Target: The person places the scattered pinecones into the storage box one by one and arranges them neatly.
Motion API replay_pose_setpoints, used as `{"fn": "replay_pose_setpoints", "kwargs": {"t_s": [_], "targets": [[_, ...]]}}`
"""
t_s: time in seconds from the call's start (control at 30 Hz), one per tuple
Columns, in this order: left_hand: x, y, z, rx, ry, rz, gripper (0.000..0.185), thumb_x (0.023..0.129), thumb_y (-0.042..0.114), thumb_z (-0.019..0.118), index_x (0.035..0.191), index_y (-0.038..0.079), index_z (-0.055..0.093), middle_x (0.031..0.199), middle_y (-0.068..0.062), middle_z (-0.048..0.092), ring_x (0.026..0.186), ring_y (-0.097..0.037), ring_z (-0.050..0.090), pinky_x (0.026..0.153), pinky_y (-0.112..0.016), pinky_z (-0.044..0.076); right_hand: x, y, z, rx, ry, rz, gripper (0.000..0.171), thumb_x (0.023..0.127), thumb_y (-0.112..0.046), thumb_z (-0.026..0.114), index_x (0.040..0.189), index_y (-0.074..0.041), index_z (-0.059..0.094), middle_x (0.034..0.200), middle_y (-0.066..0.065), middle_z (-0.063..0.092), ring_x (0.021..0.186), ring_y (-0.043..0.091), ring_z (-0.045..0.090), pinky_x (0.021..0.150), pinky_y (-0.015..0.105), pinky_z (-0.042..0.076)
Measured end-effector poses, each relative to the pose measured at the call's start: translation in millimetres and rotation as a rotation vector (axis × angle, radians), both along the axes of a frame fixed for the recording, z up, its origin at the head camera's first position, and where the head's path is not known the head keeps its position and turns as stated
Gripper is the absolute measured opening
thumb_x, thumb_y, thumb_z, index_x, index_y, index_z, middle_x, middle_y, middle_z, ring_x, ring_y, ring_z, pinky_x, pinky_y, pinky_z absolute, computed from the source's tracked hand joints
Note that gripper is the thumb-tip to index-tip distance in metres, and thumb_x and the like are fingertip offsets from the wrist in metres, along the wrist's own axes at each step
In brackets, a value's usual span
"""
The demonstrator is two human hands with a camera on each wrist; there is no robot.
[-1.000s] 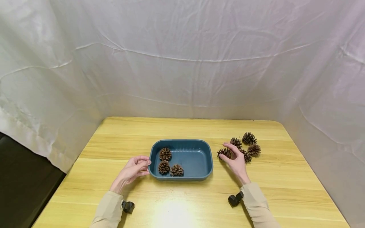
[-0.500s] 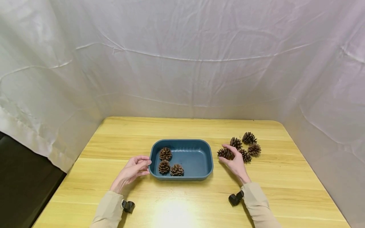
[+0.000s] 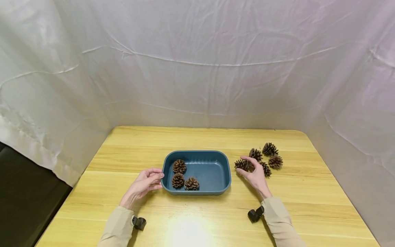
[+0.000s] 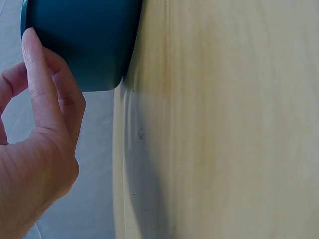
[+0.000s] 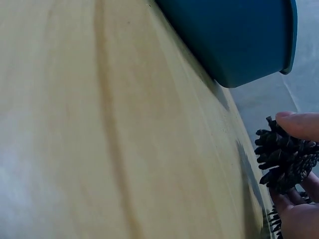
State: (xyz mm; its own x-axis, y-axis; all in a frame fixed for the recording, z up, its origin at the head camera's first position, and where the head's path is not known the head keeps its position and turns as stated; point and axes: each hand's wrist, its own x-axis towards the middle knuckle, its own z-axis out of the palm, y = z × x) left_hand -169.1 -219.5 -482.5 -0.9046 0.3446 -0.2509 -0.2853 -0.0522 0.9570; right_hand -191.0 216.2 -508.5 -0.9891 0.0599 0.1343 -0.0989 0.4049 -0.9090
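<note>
A blue rectangular tub stands mid-table, and three brown pine cones lie along its left side and front. At its left end the left hand pinches the rim, with the thumb on the edge and fingers against the outer wall in the left wrist view. The right hand is just right of the tub. Between its thumb and fingers it holds a dark pine cone, scales facing the tub in the right wrist view. Other pine cones lie beyond and beside that hand, one partly hidden by it.
The wooden table has pale cloth hanging behind it and at both sides. A dark surface shows beyond the left edge. Small black cameras sit at both wrists. A bright glare lies near the table's front.
The pine cone at the right hand has shifted slightly between the fingers, and that hand's thumb and fingers have adjusted a little. The left hand and the tub look the same.
</note>
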Motion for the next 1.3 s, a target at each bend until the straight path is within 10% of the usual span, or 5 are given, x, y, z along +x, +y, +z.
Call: {"fn": "replay_pose_setpoints", "kwargs": {"t_s": [0.17, 0.47, 0.7, 1.0, 1.3], "targets": [[0.1, 0, 0.6, 0.005, 0.001, -0.004, 0.027, 0.101, 0.005, 0.056, 0.123, -0.009, 0.048, 0.092, 0.005, 0.065, 0.073, -0.006, 0.066, 0.07, -0.02, 0.063, -2.2, 0, 0.1, -0.052, -0.033, -0.012, 0.054, 0.083, -0.006, 0.08, 0.132, -0.001, 0.058, 0.142, 0.018, 0.055, 0.128, 0.019, 0.054, 0.111, 0.015, 0.042], [-0.1, 0, 0.2, 0.005, -0.001, -0.007, 0.026, 0.101, 0.005, 0.056, 0.122, -0.008, 0.049, 0.092, 0.004, 0.065, 0.072, -0.007, 0.067, 0.07, -0.02, 0.063, -2.5, -3, 3.6, -0.152, -0.054, -0.03, 0.053, 0.085, -0.013, 0.081, 0.128, 0.001, 0.054, 0.138, 0.017, 0.055, 0.118, -0.001, 0.049, 0.126, 0.042, 0.033], [-0.8, -3, -4.7, 0.031, 0.037, -0.026, 0.031, 0.097, 0.013, 0.065, 0.119, -0.005, 0.051, 0.093, 0.004, 0.065, 0.073, -0.006, 0.067, 0.071, -0.02, 0.063, -3.2, -4, 4.9, -0.182, -0.043, -0.042, 0.051, 0.083, -0.009, 0.081, 0.124, 0.002, 0.052, 0.119, 0.002, 0.058, 0.105, -0.006, 0.056, 0.103, 0.005, 0.042], [-1.0, 0, -1.4, -0.008, -0.001, 0.003, 0.028, 0.1, 0.006, 0.058, 0.123, -0.009, 0.048, 0.093, 0.004, 0.065, 0.073, -0.007, 0.067, 0.071, -0.021, 0.063, -3.8, -3, 11.7, -0.161, -0.023, 0.01, 0.061, 0.086, -0.01, 0.078, 0.138, 0.002, 0.048, 0.139, 0.021, 0.054, 0.114, -0.005, 0.049, 0.126, 0.046, 0.032], [0.9, 0, 2.1, 0.004, 0.003, -0.009, 0.026, 0.101, 0.005, 0.055, 0.122, -0.008, 0.048, 0.092, 0.005, 0.066, 0.073, -0.007, 0.067, 0.07, -0.02, 0.063, -6.6, -5, 19.9, -0.119, -0.007, 0.061, 0.057, 0.089, -0.013, 0.077, 0.139, -0.001, 0.055, 0.141, 0.02, 0.056, 0.11, -0.008, 0.053, 0.097, 0.003, 0.044]]}}
